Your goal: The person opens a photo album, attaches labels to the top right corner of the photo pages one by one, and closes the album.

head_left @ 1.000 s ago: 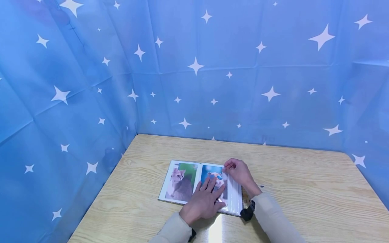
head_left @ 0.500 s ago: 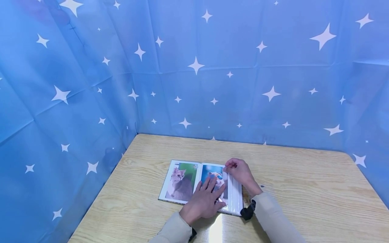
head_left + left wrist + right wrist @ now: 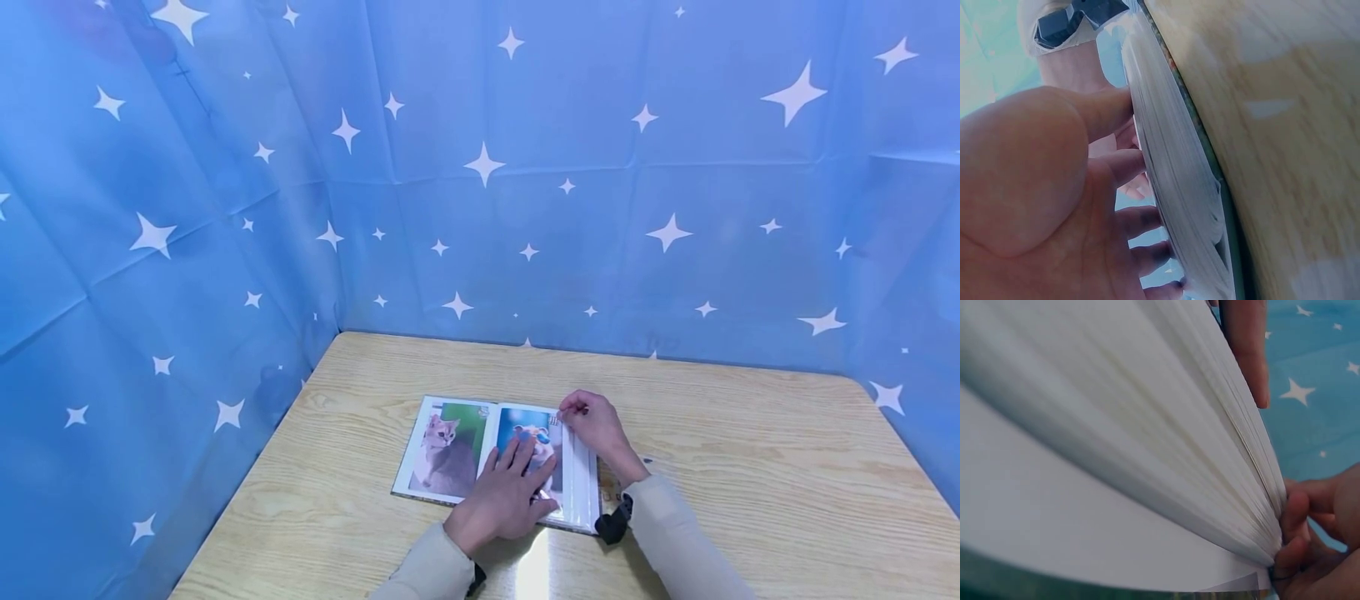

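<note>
A photo album [image 3: 581,492] lies spread on the table, a cat photo [image 3: 442,454] on its left page. On the right page is a photo of an animal in blue glasses [image 3: 531,432], partly covered by my left hand [image 3: 501,500]. That hand rests with spread, straight fingers on the page; the left wrist view shows its fingertips along the thick page stack [image 3: 1172,144]. At the upper right corner of the album, my right hand [image 3: 596,425] pinches the page edge. In the right wrist view, its curled fingers [image 3: 1294,512] meet the corner of the fanned pages.
The album sits on a wood-grain table [image 3: 360,400]. A blue curtain with white stars [image 3: 570,125] hangs behind the table and at its sides. Black straps [image 3: 613,523] circle both wrists. A bright reflection lies on the tabletop just below the album.
My right hand has shifted slightly to the right along the album's top corner, uncovering small lettering on the right-hand photo. The left hand stays in place.
</note>
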`<state>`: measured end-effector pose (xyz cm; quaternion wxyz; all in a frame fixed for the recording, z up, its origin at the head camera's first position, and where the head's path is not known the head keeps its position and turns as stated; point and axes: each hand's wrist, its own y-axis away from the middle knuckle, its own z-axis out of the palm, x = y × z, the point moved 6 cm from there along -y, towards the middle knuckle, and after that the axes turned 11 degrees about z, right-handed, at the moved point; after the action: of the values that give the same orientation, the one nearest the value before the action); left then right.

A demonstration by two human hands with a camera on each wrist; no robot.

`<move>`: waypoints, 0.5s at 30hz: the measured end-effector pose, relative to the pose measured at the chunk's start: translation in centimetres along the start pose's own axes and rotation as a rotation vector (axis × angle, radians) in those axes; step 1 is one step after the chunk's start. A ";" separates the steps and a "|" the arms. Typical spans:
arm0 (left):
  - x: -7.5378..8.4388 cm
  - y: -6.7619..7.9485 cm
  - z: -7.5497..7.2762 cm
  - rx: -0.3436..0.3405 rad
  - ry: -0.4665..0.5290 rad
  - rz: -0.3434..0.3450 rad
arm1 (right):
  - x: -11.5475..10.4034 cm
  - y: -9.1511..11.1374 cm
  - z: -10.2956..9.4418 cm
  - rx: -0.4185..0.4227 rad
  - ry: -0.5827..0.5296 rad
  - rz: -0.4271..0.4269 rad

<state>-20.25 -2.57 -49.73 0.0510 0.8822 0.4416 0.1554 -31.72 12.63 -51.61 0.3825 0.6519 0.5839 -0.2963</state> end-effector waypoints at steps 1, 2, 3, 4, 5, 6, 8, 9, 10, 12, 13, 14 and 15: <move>0.0 0.0 0.0 0.000 0.001 0.000 | 0.0 0.0 0.0 -0.002 -0.007 0.003; 0.0 0.0 0.0 -0.001 0.001 0.000 | 0.0 0.1 0.0 -0.003 -0.011 0.006; 0.0 0.0 0.0 -0.001 0.001 0.000 | 0.0 0.1 0.1 -0.005 -0.014 0.008; 0.0 0.0 0.1 -0.001 0.001 0.000 | 0.0 0.2 0.1 -0.007 -0.017 0.012; 0.0 0.0 0.1 -0.001 0.001 0.000 | 0.0 0.3 0.1 -0.006 -0.017 0.014; 0.0 0.0 0.1 -0.001 0.001 0.000 | 0.0 0.3 0.1 -0.004 -0.015 0.015; 0.0 0.0 0.1 -0.003 0.001 0.000 | 0.0 0.4 0.1 0.001 -0.008 0.018; 0.0 0.0 0.2 -0.002 0.002 0.000 | 0.0 0.4 0.0 0.002 -0.007 0.020; 0.0 0.0 0.1 -0.003 0.002 0.000 | 0.0 0.4 0.0 0.004 -0.004 0.020; 0.0 -0.1 0.2 -0.004 -0.003 -0.001 | 0.0 0.5 0.0 0.003 -0.007 0.017; 0.0 -0.1 0.2 -0.003 -0.001 -0.001 | 0.0 0.6 -0.1 0.002 -0.006 0.016; 0.0 -0.1 0.3 -0.003 0.000 -0.001 | 0.0 0.6 -0.1 0.000 -0.006 0.015; 0.0 -0.1 0.3 -0.001 -0.001 -0.002 | 0.0 0.7 -0.2 -0.002 -0.004 0.012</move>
<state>-20.26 -2.53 -50.02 0.0519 0.8818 0.4424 0.1552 -31.06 12.76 -51.43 0.3863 0.6545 0.5793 -0.2946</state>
